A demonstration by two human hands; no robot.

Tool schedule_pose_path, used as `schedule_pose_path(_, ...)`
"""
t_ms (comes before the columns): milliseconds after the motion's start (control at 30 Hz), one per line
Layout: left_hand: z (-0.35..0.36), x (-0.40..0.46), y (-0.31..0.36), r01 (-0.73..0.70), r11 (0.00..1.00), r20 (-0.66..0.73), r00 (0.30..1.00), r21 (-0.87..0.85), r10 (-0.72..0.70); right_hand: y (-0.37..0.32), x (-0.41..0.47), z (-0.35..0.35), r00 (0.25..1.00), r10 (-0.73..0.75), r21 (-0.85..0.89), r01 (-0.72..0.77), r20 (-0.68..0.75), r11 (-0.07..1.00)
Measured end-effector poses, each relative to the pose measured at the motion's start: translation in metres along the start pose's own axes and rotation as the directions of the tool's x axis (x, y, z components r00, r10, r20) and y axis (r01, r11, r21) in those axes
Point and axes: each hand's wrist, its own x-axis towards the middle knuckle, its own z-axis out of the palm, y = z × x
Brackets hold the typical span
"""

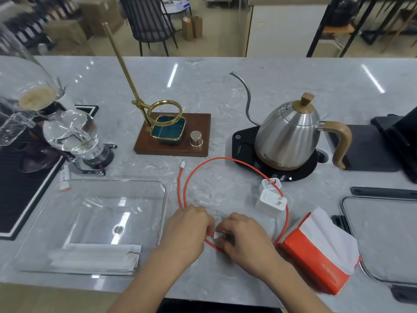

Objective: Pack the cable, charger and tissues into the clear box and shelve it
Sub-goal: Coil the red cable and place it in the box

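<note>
Grey marble counter [214, 86] fills the frame, its near edge running along the bottom and its far edge meeting a dim room of chairs and cartons at the top. At lower left the clear box [162, 199] sits open, close to the near edge, with a flat white packet [97, 256] lying in its front part. Just right of its rim both hands meet at lower centre: the left hand [188, 229] and right hand [244, 233] are curled tight around the red cable [222, 158], pinching its white plug end between them. From there the cable loops up across bare counter, passes the white charger [270, 201] right of centre, and comes down touching the orange tissue pack [316, 258] at lower right. Behind the loop stand a wooden drip stand [198, 123] and a steel kettle [291, 132] on its black base. A clear lid [383, 233] lies at the right edge. Open counter remains between box and tissues.
</note>
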Motion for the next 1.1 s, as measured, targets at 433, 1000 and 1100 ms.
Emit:
schedule_pose_path(433, 0.001, 0.001, 0.005, -0.047, 0.999, -0.087, 0.995, 0.006, 0.047, 0.002, 0.001, 0.001, 1.000, -0.003, 0.048, 0.004, -0.014, 0.999)
schedule_pose_path(1000, -0.025, -0.020, 0.017, -0.145, 0.661, -0.419, 0.865, -0.736, -0.277, -0.023, -0.026, -0.034, 0.904, 0.070, 0.381, 0.107, -0.422, 0.919)
schedule_pose_path(1100, -0.026, -0.023, 0.020, -0.168, 0.482, -0.340, 0.892, -0.860, -0.297, -0.025, -0.030, -0.034, 0.893, 0.066, 0.391, 0.128, -0.445, 0.911)
